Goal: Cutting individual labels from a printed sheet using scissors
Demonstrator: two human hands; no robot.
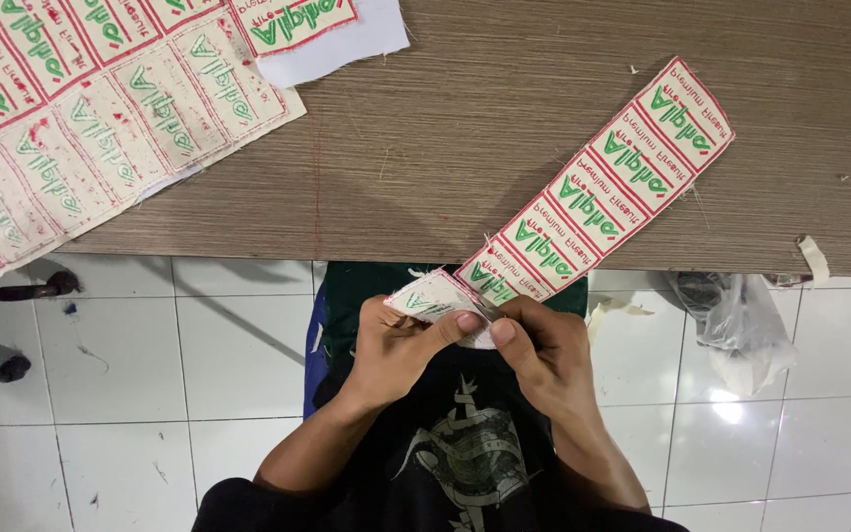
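Note:
A long strip of cream fabric labels point(603, 182), printed green with red borders, lies diagonally on the wooden table point(465, 128) and hangs over its near edge. My left hand point(396, 345) pinches the strip's end label point(435, 296), which is bent upward. My right hand point(544, 360) is closed beside it, thumb against the label's lower edge; a thin metal blade shows between my fingers at the label, and I cannot tell what tool it belongs to.
A large uncut sheet of the same labels point(81, 128) covers the table's left part, with white backing paper point(347, 39) under it. A crumpled clear plastic bag point(741, 325) lies on the white tiled floor point(150, 394). Threads and scraps dot the table.

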